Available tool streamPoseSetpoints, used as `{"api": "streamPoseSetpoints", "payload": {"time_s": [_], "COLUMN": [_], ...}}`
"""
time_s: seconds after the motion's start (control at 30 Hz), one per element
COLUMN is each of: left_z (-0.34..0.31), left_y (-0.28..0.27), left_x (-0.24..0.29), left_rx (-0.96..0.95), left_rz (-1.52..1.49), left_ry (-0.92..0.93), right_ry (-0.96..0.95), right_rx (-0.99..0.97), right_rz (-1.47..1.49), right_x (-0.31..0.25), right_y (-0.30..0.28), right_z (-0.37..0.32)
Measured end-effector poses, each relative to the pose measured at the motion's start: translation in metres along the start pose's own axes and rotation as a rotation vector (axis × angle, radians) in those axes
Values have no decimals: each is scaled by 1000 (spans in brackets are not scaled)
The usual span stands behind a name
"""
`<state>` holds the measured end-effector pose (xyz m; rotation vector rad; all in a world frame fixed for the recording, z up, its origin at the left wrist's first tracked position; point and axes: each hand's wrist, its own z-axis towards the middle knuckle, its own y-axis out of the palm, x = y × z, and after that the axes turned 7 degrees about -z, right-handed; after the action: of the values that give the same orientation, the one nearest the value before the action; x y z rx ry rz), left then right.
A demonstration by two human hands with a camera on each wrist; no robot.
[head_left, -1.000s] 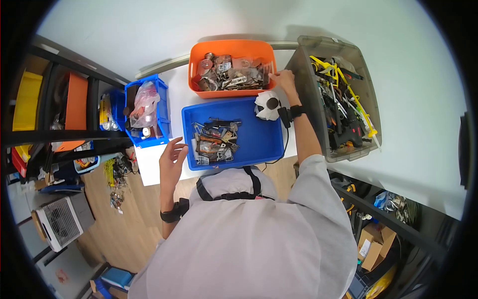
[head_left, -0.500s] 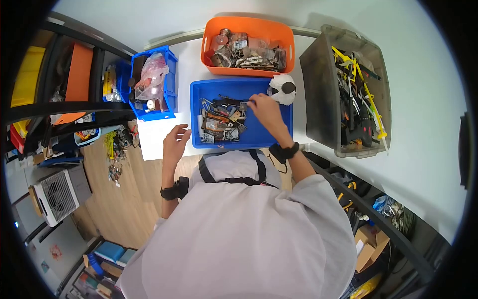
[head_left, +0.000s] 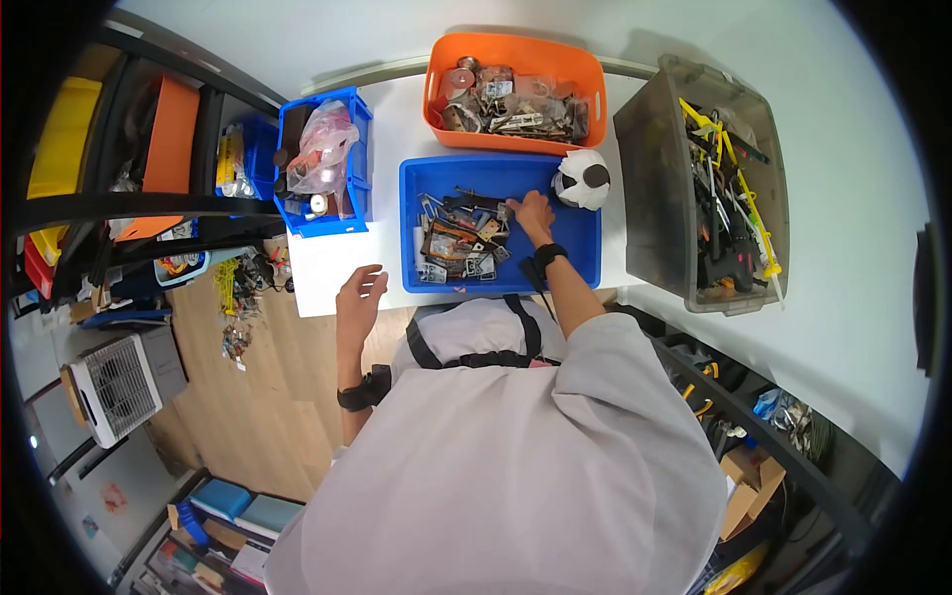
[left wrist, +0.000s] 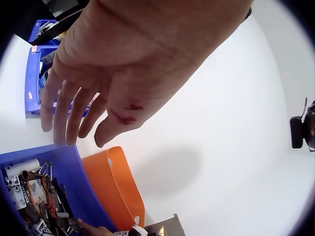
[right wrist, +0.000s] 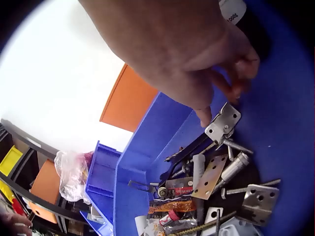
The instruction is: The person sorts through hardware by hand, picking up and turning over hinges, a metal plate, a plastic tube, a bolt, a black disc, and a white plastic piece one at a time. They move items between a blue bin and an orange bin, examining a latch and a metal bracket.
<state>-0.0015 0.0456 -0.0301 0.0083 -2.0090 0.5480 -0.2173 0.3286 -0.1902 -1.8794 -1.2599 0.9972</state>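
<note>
My right hand [head_left: 533,216] is down inside the shallow blue tray [head_left: 565,263], at the upper right of a pile of metal hardware. In the right wrist view its thumb and a curled finger pinch the top edge of a metal bracket [right wrist: 224,124] with holes. Around that bracket lie bolts, a perforated plate [right wrist: 210,176] and small bagged parts [right wrist: 173,206]. Left of the tray, my left hand [head_left: 362,295] hangs over the white table's front, fingers loosely bent and holding nothing. The left wrist view shows that hand [left wrist: 113,73] from the palm side, with red marks near the thumb.
Behind the tray stands an orange bin [head_left: 516,142] of hardware. A white-and-black round object [head_left: 582,180] sits at the tray's back right corner. To the right is a tall translucent box [head_left: 650,198] of tools; left, a blue bin [head_left: 359,188] holding a plastic bag [head_left: 327,149].
My right hand has come from the orange bin's right end down into the blue tray, to the metal bracket. The left hand stays beside the tray; the head view has shifted slightly.
</note>
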Motion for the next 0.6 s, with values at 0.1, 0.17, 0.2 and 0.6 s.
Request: {"api": "streamPoseSetpoints", "payload": {"time_s": [0.1, 0.17, 0.2, 0.6], "left_z": [-2, -1, 0, 14], "left_y": [-7, -7, -8, -5], "left_x": [-2, -4, -4, 0], "left_rx": [25, 28, 26, -17], "left_rz": [-7, -3, -7, 7], "left_ry": [-27, -20, -19, 9], "right_ry": [74, 101, 113, 16], "right_rx": [2, 12, -56, 32], "right_rz": [46, 52, 72, 310], "right_x": [-1, 3, 7, 19], "right_y": [5, 4, 8, 34], "right_z": [4, 7, 15, 20]}}
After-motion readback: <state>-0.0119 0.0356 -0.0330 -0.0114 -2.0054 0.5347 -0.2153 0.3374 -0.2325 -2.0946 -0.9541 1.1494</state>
